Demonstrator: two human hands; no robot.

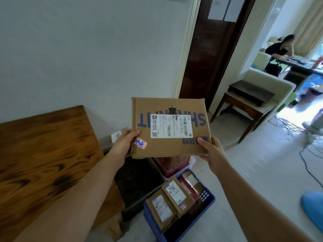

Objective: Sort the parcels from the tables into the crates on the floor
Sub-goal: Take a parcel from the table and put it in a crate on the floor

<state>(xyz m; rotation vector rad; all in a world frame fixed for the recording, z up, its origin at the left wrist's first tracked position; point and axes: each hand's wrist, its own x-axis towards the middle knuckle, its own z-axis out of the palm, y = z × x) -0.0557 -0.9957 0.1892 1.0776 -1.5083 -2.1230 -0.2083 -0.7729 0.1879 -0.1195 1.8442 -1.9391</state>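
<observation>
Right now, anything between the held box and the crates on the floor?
Nothing visible. The left hand and right hand hold the cardboard box in open air. Below it, the blue crate already has brown parcels leaning in it. The pink crate is partly hidden behind the box.

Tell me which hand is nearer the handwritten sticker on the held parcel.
Left. The left hand grips the left edge of the parcel, its thumb right beside the handwritten sticker. The right hand holds the lower right corner, across the parcel from the sticker.
</observation>
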